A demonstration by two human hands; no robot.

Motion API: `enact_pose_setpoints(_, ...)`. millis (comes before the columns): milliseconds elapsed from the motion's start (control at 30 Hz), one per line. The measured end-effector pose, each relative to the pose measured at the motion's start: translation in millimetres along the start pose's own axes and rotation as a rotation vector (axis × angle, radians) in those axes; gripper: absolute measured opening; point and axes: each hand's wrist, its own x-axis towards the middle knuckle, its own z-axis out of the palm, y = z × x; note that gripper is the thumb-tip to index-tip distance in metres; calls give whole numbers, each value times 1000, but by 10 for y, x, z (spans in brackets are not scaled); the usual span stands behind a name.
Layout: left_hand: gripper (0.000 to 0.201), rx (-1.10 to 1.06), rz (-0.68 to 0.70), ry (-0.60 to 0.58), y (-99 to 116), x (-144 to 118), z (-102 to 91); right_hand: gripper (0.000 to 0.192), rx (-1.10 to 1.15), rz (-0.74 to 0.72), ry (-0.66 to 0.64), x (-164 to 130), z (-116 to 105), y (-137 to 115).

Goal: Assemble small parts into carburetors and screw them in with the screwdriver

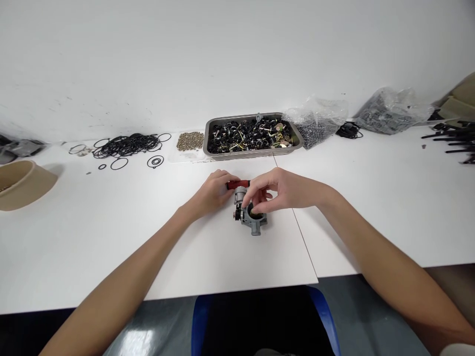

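Observation:
A grey metal carburetor (256,226) sits on the white table, its round bore facing up. My left hand (217,190) is at its far left side, fingers and thumb closed around one end of a red-handled tool (238,184) with black ends. The tool lies crosswise just behind the carburetor; its tip is hidden. My right hand (272,190) is over the carburetor, fingers bent, with the thumb and a fingertip down at the bore. Something yellowish shows inside the bore under the thumb. Whatever the right fingertips pinch is too small to make out.
Along the wall stand a metal tray (252,154) of small black and brass parts, brass pieces (190,141), black rubber rings (129,146) and plastic bags (393,111) of parts. A beige bowl (33,185) is at left, black rods (458,141) at right. A seam (304,242) crosses the tabletop.

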Motion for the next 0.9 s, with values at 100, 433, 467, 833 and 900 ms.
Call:
enact_pose_setpoints(100, 28, -1, 6, 1, -9, -1, 8, 21, -22, 1, -1, 3, 18, -8)
enact_pose_setpoints(433, 26, -11, 4, -1, -12, -3, 7, 21, -8, -24, 29, 22, 40, 22)
enact_pose_setpoints(467, 26, -12, 6, 0, -14, -2, 7, 21, -12, -26, 30, 23, 40, 21)
enact_pose_setpoints(833, 26, -3, 27, 3, -20, -2, 3, 22, -40, -54, 31, 31, 50, 28)
enact_pose_setpoints(900, 24, 0, 32, 2, -11, -1, -3, 24, -42, -61, 62, 38, 48, 43)
